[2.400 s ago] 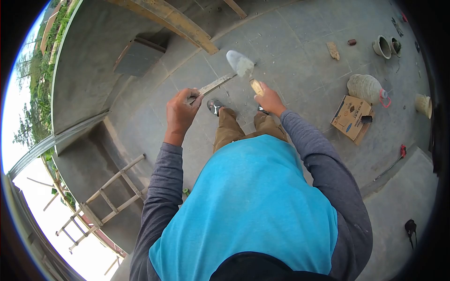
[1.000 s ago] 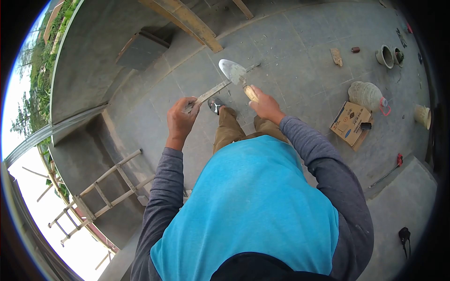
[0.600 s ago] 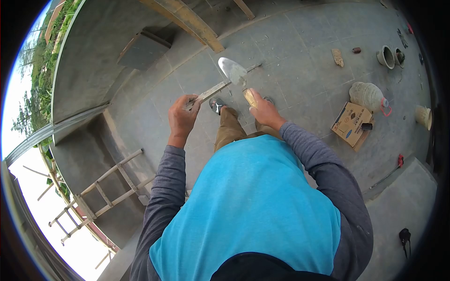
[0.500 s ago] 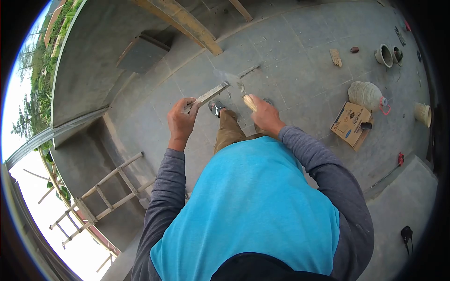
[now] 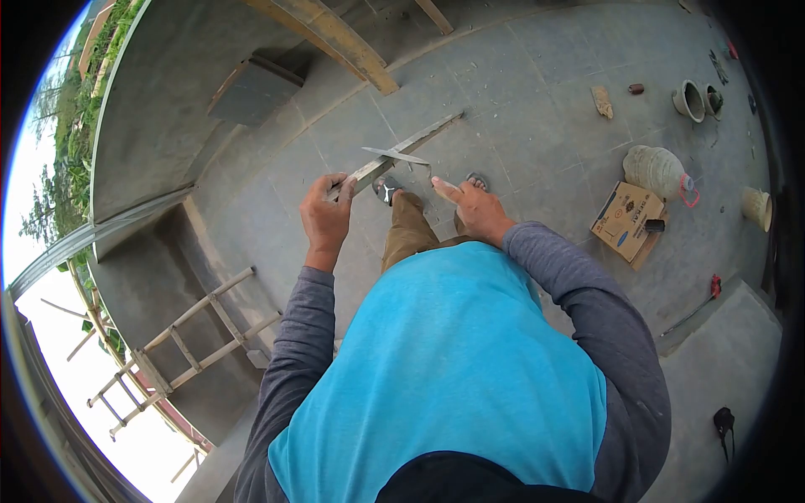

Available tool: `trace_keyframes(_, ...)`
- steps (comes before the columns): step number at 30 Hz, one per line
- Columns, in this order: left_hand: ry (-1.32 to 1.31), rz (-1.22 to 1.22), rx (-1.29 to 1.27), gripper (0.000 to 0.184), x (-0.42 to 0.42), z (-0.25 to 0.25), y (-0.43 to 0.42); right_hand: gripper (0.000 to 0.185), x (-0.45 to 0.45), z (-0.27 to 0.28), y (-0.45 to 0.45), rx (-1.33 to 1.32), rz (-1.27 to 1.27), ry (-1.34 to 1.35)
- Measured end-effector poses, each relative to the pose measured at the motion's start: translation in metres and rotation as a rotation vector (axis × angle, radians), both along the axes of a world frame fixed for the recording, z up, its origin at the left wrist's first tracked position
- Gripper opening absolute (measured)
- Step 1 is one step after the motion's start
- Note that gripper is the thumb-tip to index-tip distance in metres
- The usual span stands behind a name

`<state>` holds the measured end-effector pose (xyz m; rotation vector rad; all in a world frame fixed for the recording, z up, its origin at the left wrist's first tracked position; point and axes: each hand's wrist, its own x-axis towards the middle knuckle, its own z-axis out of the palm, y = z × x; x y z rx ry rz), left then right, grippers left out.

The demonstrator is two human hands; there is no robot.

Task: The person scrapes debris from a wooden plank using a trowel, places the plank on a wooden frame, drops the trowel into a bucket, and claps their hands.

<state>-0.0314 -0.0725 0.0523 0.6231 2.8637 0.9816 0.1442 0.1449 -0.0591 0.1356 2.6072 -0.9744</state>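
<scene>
My left hand is closed around the near end of a long, straight, narrow bar smeared with grey. The bar slants away to the upper right over the floor. In my right hand is a trowel, gripped by its light handle, with the fingers wrapped round it. The trowel's thin pointed blade crosses the bar about midway and points left. Whether blade and bar touch, I cannot tell. Both hands are in front of my body, above my feet.
At right on the tiled floor are a flattened cardboard box, a large plastic bottle and several buckets. A wooden ladder leans at left by the wall. Timber beams stand at the top.
The trowel blade, blurred before, has turned and now shows sharply as a narrow shape across the bar. My right hand has rotated with it. My left hand and the bar stay nearly still.
</scene>
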Motion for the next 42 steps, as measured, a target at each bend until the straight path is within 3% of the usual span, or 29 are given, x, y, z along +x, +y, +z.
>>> trace_keyframes(4,0.005,0.009,-0.023,0.018,0.001,-0.002,-0.007,0.072,-0.019,-0.009,-0.002,0.017,-0.089,-0.016)
trace_keyframes(10,-0.035,0.061,-0.016,0.019,0.002,0.002,-0.003,0.072,-0.014,-0.015,-0.010,-0.035,-0.005,-0.013)
trace_keyframes(13,-0.059,0.120,-0.029,0.019,0.003,-0.001,-0.006,0.070,-0.023,-0.017,-0.009,0.015,-0.120,0.042)
trace_keyframes(15,-0.052,0.117,-0.025,0.019,-0.002,-0.002,-0.007,0.069,-0.022,0.000,-0.005,-0.036,-0.011,0.012)
trace_keyframes(19,-0.024,0.116,-0.004,0.020,-0.007,-0.006,-0.009,0.067,-0.026,0.008,-0.003,-0.068,-0.035,-0.027)
trace_keyframes(25,-0.011,0.064,-0.012,0.021,-0.021,-0.008,-0.022,0.070,-0.035,0.009,-0.008,-0.025,0.089,0.133)
trace_keyframes(29,-0.051,0.087,-0.035,0.020,-0.016,-0.003,-0.018,0.070,-0.033,-0.017,-0.009,0.035,-0.116,-0.038)
trace_keyframes(32,-0.189,0.254,0.042,0.020,-0.023,-0.023,-0.029,0.070,-0.030,-0.038,-0.021,-0.137,-0.268,0.013)
trace_keyframes(34,-0.441,0.458,0.467,0.023,-0.036,-0.033,-0.031,0.071,-0.026,-0.037,-0.024,-0.269,-0.375,0.088)
trace_keyframes(40,-0.782,0.678,0.599,0.034,-0.050,0.001,-0.001,0.070,-0.020,-0.028,-0.042,-0.221,-0.226,-0.041)
trace_keyframes(42,-0.781,0.700,0.646,0.033,-0.053,-0.005,-0.005,0.068,-0.028,-0.023,-0.038,-0.215,-0.241,-0.185)
